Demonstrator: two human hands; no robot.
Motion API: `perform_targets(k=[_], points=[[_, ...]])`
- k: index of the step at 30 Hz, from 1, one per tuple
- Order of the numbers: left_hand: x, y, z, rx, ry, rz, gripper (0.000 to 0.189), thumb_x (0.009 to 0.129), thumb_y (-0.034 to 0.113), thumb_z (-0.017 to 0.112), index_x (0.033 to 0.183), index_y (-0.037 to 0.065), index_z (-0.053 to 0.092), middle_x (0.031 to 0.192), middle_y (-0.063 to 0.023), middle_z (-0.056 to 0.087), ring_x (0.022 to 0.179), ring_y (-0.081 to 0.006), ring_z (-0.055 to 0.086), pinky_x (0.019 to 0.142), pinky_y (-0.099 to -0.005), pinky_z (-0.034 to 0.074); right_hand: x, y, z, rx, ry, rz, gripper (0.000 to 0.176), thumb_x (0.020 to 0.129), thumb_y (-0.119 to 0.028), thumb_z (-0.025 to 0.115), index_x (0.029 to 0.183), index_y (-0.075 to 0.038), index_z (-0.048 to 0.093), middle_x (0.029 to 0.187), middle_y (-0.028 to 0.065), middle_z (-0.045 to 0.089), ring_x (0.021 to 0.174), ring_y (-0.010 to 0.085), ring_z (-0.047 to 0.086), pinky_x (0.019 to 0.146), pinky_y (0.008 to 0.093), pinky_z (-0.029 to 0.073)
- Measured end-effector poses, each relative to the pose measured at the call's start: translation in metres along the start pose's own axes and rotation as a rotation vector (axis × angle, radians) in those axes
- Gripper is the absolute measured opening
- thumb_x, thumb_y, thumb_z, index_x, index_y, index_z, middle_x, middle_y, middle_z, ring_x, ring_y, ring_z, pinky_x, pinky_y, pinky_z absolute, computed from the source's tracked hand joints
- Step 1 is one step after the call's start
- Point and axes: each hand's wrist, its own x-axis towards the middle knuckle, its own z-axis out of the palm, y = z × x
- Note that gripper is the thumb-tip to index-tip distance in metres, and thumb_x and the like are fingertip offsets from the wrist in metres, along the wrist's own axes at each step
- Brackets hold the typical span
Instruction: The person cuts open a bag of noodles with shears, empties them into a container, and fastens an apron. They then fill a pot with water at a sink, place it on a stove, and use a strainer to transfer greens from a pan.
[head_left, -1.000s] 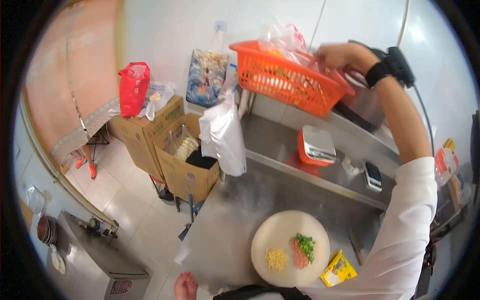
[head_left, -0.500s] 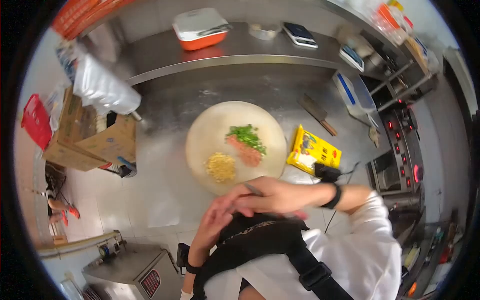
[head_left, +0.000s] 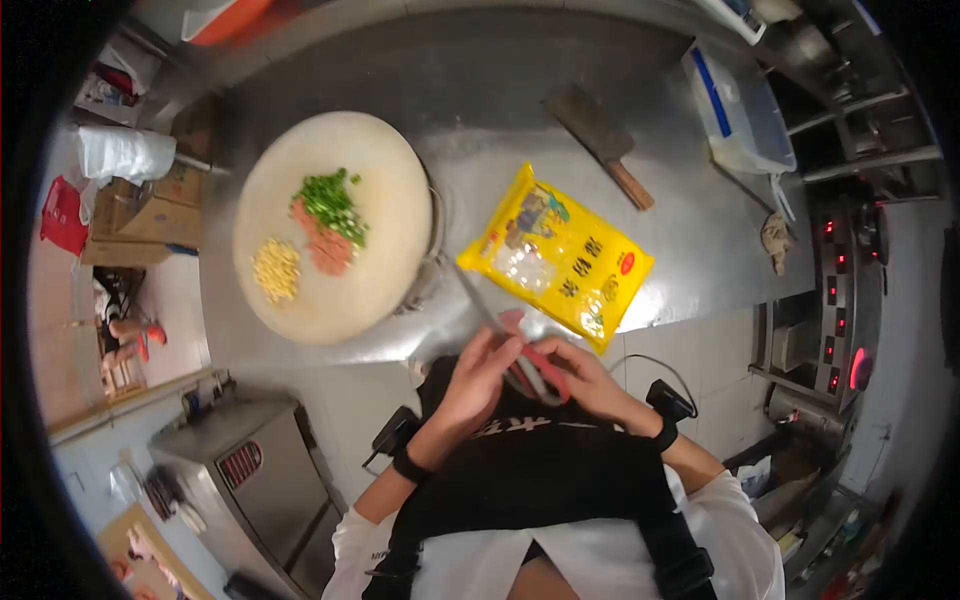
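Note:
Both hands are in front of my apron at the table's near edge. A pair of red-handled scissors (head_left: 556, 381) is between them, its grey blades pointing up and left toward the yellow bag. My left hand (head_left: 481, 378) is closed on the scissors near where blades and handles meet. Curled around the red handles is my right hand (head_left: 588, 384). Just beyond lies a printed yellow bag (head_left: 590, 262) with a clear patch showing something white. To the left, a round cutting board (head_left: 385, 165) bears chopped greens (head_left: 333, 205), pink minced meat (head_left: 326, 249) and small yellow pieces (head_left: 276, 269).
A cleaver (head_left: 597, 130) rests on the steel table (head_left: 455, 70) behind the bag. A clear plastic container (head_left: 745, 115) stands at the right, near a cooker panel (head_left: 832, 290). Cardboard boxes (head_left: 150, 220) and a steel cabinet (head_left: 250, 460) are on the left.
My view has swung right and down, so the board now appears farther left and the bag closer. My hands, crossed and blurred before, are now side by side with the scissors plainly visible.

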Motion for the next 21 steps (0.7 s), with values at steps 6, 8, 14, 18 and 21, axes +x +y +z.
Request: perform_targets(k=[6,8,14,18,21], points=[[0.028,-0.061,0.069,-0.039,-0.011,-0.326,0.024,0.088,0.018,0.046,0.108,0.005,0.048,0.128,-0.0086,0.035,0.118,-0.0163,0.032,0.098,-0.0328,0.022,-0.051,0.004,-0.075,0.312,-0.082,0.196,0.037,0.082,-0.012,0.055,0.115,-0.004,0.040,0.101,0.0045,0.050,0.088,0.0121,0.052,0.076,0.0255,0.043],[0.031,-0.080,0.066,0.202,-0.164,-0.290,0.035,0.090,0.023,0.043,0.121,0.008,0.042,0.128,-0.0071,0.036,0.118,-0.0152,0.032,0.098,-0.0319,0.022,-0.060,0.011,-0.089,0.268,-0.077,0.237,0.038,0.081,-0.012,0.056,0.115,-0.003,0.040,0.098,0.0044,0.051,0.082,0.0120,0.053,0.071,0.0246,0.044],[0.039,-0.087,0.005,0.399,0.029,-0.153,0.045,0.088,0.029,0.045,0.127,0.009,0.037,0.134,-0.0082,0.030,0.126,-0.0188,0.022,0.102,-0.0347,0.017,-0.108,0.059,-0.139,0.284,0.163,0.339,0.049,0.075,-0.012,0.055,0.121,-0.004,0.037,0.078,0.0023,0.048,0.063,0.0095,0.050,0.053,0.0210,0.043],[0.083,-0.112,-0.021,1.013,0.122,0.267,0.051,0.083,0.026,0.054,0.126,0.007,0.037,0.137,-0.0137,0.023,0.128,-0.0259,0.018,0.103,-0.0362,0.016,-0.111,0.069,-0.148,0.476,0.181,0.424,0.046,0.081,-0.024,0.053,0.119,-0.004,0.038,0.074,0.0008,0.046,0.059,0.0077,0.046,0.047,0.0184,0.039],[0.117,-0.127,-0.006,1.249,0.206,0.438,0.069,0.072,0.029,0.066,0.129,0.007,0.032,0.139,-0.0187,0.014,0.129,-0.0345,0.011,0.103,-0.0409,0.015,-0.106,0.073,-0.148,0.495,0.174,0.413,0.043,0.086,-0.035,0.047,0.113,-0.002,0.041,0.069,-0.0007,0.045,0.055,0.0058,0.043,0.045,0.0169,0.037]])
